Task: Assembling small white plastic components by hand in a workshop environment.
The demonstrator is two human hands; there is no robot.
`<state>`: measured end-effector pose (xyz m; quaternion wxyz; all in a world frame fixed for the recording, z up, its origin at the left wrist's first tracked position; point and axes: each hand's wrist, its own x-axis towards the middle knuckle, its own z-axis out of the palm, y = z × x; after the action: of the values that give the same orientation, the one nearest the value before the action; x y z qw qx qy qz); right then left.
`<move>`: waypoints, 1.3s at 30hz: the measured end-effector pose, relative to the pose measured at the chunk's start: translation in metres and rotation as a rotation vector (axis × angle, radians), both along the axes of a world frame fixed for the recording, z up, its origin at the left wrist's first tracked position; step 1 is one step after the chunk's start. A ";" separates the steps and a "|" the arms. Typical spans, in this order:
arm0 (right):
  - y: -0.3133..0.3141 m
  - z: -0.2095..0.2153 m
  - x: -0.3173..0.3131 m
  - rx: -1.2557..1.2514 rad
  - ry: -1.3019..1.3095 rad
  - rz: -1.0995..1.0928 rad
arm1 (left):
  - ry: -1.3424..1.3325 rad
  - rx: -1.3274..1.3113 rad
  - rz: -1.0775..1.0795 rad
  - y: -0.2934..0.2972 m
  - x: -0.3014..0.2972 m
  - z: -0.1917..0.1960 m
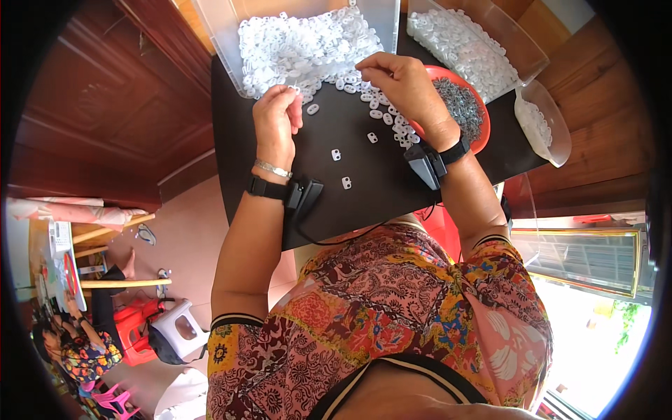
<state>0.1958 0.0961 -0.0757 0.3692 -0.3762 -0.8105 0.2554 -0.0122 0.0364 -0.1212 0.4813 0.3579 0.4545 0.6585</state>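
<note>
Hands work at the far edge of a black table (364, 189) in the upper middle of the frame, both forearms rising from the lower edge. The left hand (277, 119) is curled into a loose fist, fingers bent inward and pinched at the tips on a small white plastic piece (295, 89) just at the rim of the heap. The right hand (402, 87) is arched, knuckles up, its fingertips pressed down among the loose white pieces (386, 112) strewn on the tabletop; whether it grips one I cannot tell. Each wrist wears a black band with a small black box, and the left also carries a thin silver bracelet (273, 169).

Top centre, a clear plastic bin (224, 42) is tilted toward the person, spilling a heap of white pieces. Upper right, a second clear bin (521, 42) holds more white pieces. Just beneath the right hand sits a round red bowl (483, 129) filled with small grey metal parts. Farther right, a clear scoop-shaped container (553, 140) holds a few white pieces. Three single white pieces (337, 155) lie apart on the bare table between the wrists.

Lower left of the frame, another person sits on the floor near a red stool (129, 325) and a white stool (180, 329).
</note>
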 end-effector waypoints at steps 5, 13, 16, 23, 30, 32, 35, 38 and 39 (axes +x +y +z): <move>-0.004 0.003 -0.018 0.049 -0.201 0.065 | -0.037 0.033 0.073 0.004 -0.009 0.000; 0.005 -0.025 -0.069 0.223 -0.524 0.231 | -0.061 0.037 0.099 0.005 -0.009 0.002; 0.007 -0.037 -0.077 0.233 -0.595 0.212 | -0.059 0.023 0.106 0.005 -0.009 0.001; 0.011 -0.039 -0.071 0.122 -0.628 0.201 | -0.048 0.017 0.084 0.003 -0.008 0.003; 0.012 -0.042 -0.057 0.079 -0.531 0.206 | -0.027 0.008 0.061 0.002 -0.005 0.005; 0.011 -0.038 -0.059 0.019 -0.528 0.231 | -0.039 0.003 0.080 0.003 -0.006 0.004; 0.007 -0.032 -0.062 -0.012 -0.512 0.119 | -0.043 -0.004 0.098 0.003 -0.007 0.003; 0.015 -0.045 -0.058 0.109 -0.523 0.148 | -0.050 0.000 0.096 0.005 -0.006 0.003; 0.014 -0.046 -0.058 0.107 -0.520 0.148 | -0.048 -0.002 0.095 0.005 -0.006 0.003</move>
<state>0.1373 0.1104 -0.1213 0.1485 -0.3490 -0.9156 0.1334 -0.0183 0.0417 -0.1186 0.4606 0.3195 0.4602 0.6884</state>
